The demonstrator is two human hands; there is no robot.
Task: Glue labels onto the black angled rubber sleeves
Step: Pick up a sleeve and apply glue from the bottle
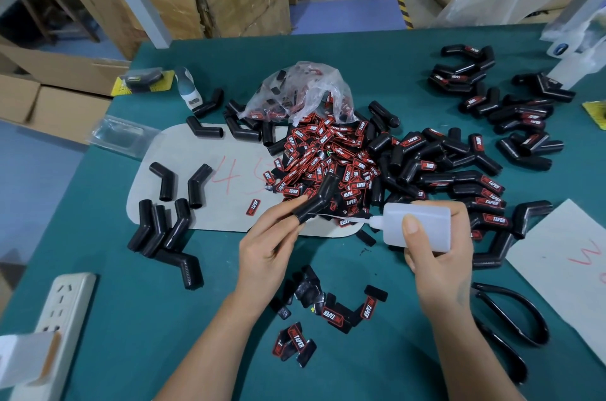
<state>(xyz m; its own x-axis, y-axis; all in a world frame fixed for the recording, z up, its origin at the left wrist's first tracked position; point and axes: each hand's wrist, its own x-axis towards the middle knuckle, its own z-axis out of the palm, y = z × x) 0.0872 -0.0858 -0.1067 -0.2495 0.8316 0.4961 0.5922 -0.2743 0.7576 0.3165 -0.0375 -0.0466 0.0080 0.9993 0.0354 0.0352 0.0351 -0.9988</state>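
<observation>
Far to the left of the left hand's fingers, a white power strip [65, 309] lies at the edge of the green bench [328, 49]. Nearer those fingers, still to their left, unlabelled black angled sleeves [164, 230] lie loose on a pale board [183, 151], seemingly the stock waiting to be done.

The left hand [269, 243] grips one sleeve [319, 197] by its lower end, fingers [288, 205] curled round it, so the bend and upper leg rise free toward the label heap. Holding it this way likely leaves a bare face open for glue.

Just beyond the fingers of both hands, a heap of red-and-black labels [324, 154] spills from a clear plastic bag [301, 89]. A smaller scatter of labels [331, 312] lies below, between the wrists, within easy reach.

The right hand [436, 250] clasps a white squeeze bottle of glue [416, 227], thumb across its front and fingers wrapped behind. The bottle lies sideways, its thin nozzle [357, 220] pointing left and ending just under the held sleeve, apparently aimed to dispense there; whether tip and rubber touch cannot be told.

Right of and beyond the right fingers, sleeves already bearing labels [485, 184] are piled, kept apart from the bare ones. Black scissors [511, 322] lie near the right wrist.
</observation>
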